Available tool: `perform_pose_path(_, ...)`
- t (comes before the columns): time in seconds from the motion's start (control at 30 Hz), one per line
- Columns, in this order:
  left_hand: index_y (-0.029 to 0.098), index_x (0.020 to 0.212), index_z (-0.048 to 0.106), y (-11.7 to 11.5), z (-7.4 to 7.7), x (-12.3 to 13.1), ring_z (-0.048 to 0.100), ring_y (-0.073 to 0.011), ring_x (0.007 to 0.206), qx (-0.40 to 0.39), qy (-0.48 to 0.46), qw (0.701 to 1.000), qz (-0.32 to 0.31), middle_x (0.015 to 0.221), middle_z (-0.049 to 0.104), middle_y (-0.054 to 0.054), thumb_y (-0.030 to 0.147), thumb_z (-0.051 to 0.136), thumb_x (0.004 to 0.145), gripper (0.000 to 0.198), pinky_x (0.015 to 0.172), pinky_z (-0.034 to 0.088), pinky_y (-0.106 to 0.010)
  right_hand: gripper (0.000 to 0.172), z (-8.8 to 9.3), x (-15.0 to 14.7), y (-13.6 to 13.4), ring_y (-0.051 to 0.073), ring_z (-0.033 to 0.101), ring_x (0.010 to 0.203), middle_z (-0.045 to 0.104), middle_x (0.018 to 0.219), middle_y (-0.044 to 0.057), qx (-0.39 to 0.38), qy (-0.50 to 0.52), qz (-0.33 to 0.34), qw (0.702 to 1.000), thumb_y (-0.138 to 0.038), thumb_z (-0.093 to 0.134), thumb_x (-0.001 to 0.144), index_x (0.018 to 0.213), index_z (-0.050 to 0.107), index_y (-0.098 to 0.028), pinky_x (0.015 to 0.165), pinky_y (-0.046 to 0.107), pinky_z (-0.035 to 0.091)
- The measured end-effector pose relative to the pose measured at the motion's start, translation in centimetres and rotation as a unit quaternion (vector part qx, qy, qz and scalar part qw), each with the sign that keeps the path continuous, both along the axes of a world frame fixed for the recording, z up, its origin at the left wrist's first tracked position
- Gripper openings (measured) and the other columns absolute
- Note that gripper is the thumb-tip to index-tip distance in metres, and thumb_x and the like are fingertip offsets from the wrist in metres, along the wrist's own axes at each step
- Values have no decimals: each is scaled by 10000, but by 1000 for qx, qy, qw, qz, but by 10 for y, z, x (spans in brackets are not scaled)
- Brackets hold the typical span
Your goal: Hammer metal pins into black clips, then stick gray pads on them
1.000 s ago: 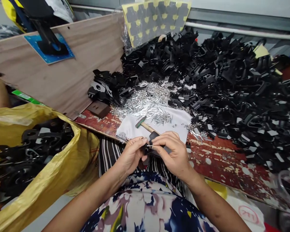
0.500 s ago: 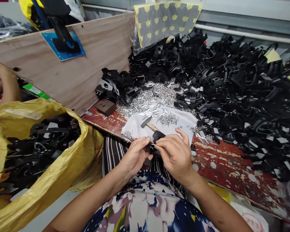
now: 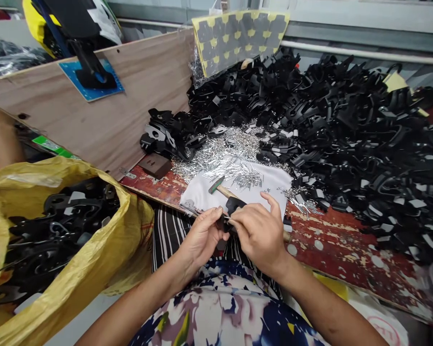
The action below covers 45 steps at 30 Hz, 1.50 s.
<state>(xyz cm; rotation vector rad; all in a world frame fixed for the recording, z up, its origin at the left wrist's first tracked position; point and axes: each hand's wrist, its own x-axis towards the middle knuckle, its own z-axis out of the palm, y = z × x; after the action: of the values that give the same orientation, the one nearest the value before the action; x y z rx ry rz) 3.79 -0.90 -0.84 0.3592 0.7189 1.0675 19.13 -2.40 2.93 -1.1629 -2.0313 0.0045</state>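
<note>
Held above my lap at the table's front edge is a black plastic part (image 3: 235,205), partly hidden by my fingers. My left hand (image 3: 203,236) is closed on its left side, thumb on top. Between the thumb and forefinger of my right hand (image 3: 259,228) is a thin metal pin (image 3: 227,217), its tip at the black part. How deep the pin sits I cannot tell. Just beyond lies a small hammer (image 3: 218,186) on a white cloth (image 3: 198,190), its handle running behind my right hand. A heap of silvery pins (image 3: 225,151) spreads over the cloth's far side.
Black plastic parts (image 3: 328,125) are piled across the red worn table (image 3: 332,245). A brown block (image 3: 155,166) sits by the wooden board (image 3: 94,120) at left. A yellow sack (image 3: 126,240) holds more black parts. Another person's arm (image 3: 2,134) shows at the far left.
The pin's tip has stayed at the black part, and my right hand has shifted slightly left with it. The whole view has moved a little; the surroundings otherwise look the same.
</note>
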Motion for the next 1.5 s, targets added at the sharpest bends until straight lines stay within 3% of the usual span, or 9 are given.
perform_pose_path(0.1,149,777,711,-1,0,4,567,-106,630,18,-3,1000,26,745,639,7,299,888,745,234,495,506,-204,177,-3,-8,-3,161,708,854,786,915,-8,80,-69,-2,994,-77,536,967,937,645,-214,1198,485,285)
perform_pose_path(0.33,142,762,673,-8,8,-5,524,-95,605,19,65,998,5,734,581,14,343,884,753,291,494,496,-197,168,-19,-2,3,150,716,842,748,815,-36,25,-16,30,999,-90,541,959,885,618,-220,1163,470,325)
perform_pose_path(0.5,203,916,637,-24,5,-23,578,-119,674,58,114,991,28,865,615,16,351,887,731,344,617,552,-242,144,-21,-9,2,153,707,827,760,853,-32,11,51,24,998,-102,579,947,883,619,-224,1133,474,340)
perform_pose_path(0.67,255,1179,682,-34,5,-52,657,-221,918,186,406,894,36,1090,710,-53,283,845,776,436,667,515,-244,73,-17,-4,10,179,666,855,729,922,19,-121,-34,107,986,-159,574,986,988,625,-212,935,396,471)
perform_pose_path(0.8,234,1201,739,-29,3,-75,558,-153,564,171,470,866,27,869,703,-30,430,701,901,360,501,426,-245,113,-25,31,30,267,625,908,663,976,120,-136,-218,-56,965,-262,683,937,969,624,-172,736,369,464)
perform_pose_path(0.93,195,1165,726,-15,-14,-63,468,-130,472,129,441,888,16,715,604,6,556,565,954,449,416,357,-231,138,-39,50,39,240,635,771,664,867,89,-166,-300,-117,932,-287,671,926,888,586,-185,607,323,397)
perform_pose_path(1.07,186,1100,744,1,-34,-38,481,-141,479,141,470,871,15,630,559,28,527,513,974,432,459,376,-239,165,-37,63,28,192,559,503,614,616,-6,-223,-256,-107,935,-261,527,976,1096,608,-183,485,302,310)
perform_pose_path(1.27,205,810,747,6,-43,-32,570,-173,605,208,520,827,52,582,566,18,418,474,1010,400,632,392,-265,541,-16,83,-9,190,699,751,748,1026,59,-120,-92,-4,989,-227,502,1034,1561,435,-330,636,311,516)
perform_pose_path(1.5,211,810,754,3,-44,-32,547,-186,583,190,500,840,85,567,558,19,427,516,993,370,621,372,-280,546,-31,69,-27,154,613,584,675,749,4,-119,-142,3,983,-226,520,1034,1569,458,-315,532,262,469)
